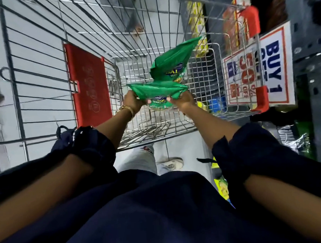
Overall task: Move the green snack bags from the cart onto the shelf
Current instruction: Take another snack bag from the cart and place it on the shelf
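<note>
Both hands reach down into the wire shopping cart (216, 67). My left hand (132, 101), with a gold bracelet at the wrist, and my right hand (181, 100) grip a flat green snack bag (158, 89) by its two ends, above the cart's floor. A second green snack bag (173, 60) rises tilted just behind it, touching it; which hand holds that one I cannot tell. The shelf (312, 89) runs along the right, dark and mostly out of view.
The cart's red child-seat flap (89, 84) stands to the left. A white "BUY 1" promotion sign (267, 69) hangs on the cart's right side. Yellow packets (198, 28) sit on the shelving beyond. Dark and green packs (300, 137) lie low on the right. My shoe (170, 164) is on the pale floor.
</note>
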